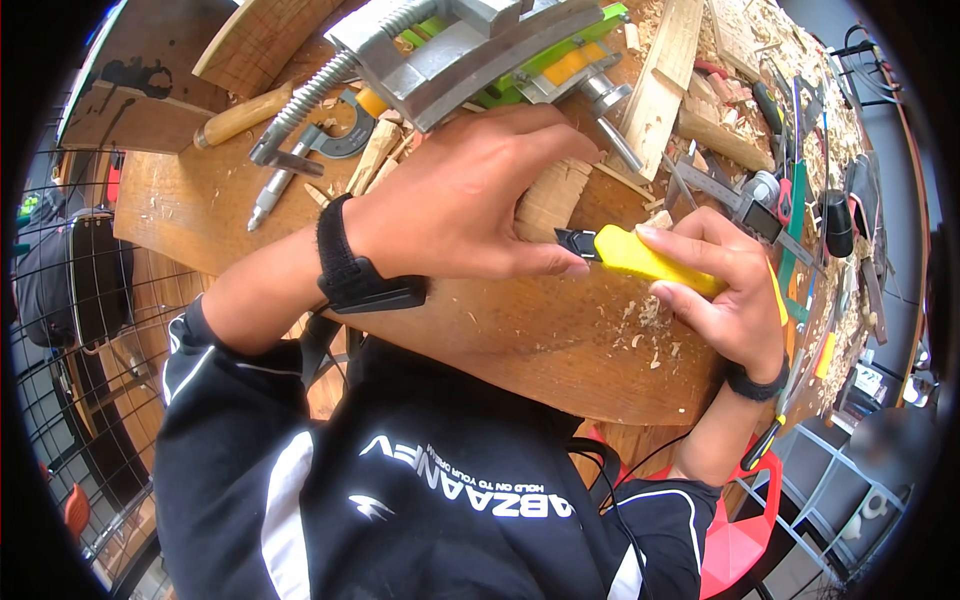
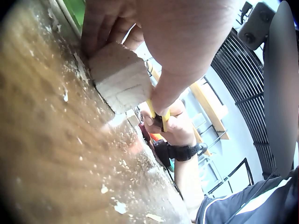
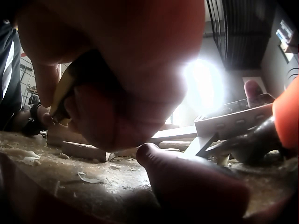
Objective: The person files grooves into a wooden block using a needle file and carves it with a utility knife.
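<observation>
On the brown table, a pale wooden block (image 1: 556, 192) lies between the thumb and fingers of my left hand (image 1: 470, 200). The left wrist view shows the end of the wooden block (image 2: 122, 80) close up, with the fingers on its far side. My right hand (image 1: 728, 275) grips a yellow utility knife (image 1: 650, 262) by its handle. Its dark blade end points left, right at the block's near corner and beside the left thumb's tip. In the right wrist view, the curled fingers of the right hand (image 3: 126, 107) hide most of the knife.
A metal bench vise (image 1: 450, 65) stands just beyond the left hand. A micrometer (image 1: 345, 125) and a wooden handle (image 1: 243, 115) lie to its left. Wooden strips (image 1: 665, 85), digital calipers (image 1: 745, 208) and piled shavings (image 1: 850, 130) fill the right side. Small chips (image 1: 655, 320) lie below the knife.
</observation>
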{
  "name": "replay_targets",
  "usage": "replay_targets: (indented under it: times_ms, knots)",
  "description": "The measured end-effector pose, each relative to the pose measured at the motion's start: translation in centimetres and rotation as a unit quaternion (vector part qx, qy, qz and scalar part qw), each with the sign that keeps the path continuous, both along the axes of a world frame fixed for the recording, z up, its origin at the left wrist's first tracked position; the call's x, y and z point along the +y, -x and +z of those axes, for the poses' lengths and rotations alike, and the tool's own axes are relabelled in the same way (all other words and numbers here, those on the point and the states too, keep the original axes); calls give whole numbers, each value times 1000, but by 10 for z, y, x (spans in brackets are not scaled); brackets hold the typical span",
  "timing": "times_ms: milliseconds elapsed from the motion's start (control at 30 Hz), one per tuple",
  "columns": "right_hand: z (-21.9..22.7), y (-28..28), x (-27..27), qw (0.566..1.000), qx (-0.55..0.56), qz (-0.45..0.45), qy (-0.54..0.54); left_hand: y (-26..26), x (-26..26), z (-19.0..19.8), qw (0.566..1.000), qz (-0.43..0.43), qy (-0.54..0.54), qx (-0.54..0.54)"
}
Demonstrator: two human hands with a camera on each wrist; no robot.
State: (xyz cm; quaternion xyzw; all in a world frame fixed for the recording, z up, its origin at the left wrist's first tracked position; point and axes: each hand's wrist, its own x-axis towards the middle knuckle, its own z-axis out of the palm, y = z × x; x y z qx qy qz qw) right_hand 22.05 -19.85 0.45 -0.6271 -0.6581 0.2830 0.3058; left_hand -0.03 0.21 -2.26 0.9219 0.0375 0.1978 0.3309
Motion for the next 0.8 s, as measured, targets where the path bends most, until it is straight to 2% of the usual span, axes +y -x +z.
replay_targets:
  times_ms: [800]
  knots:
    - [2,4,1,1000,7,-20,20,0,1,0,1000,4,-6,11]
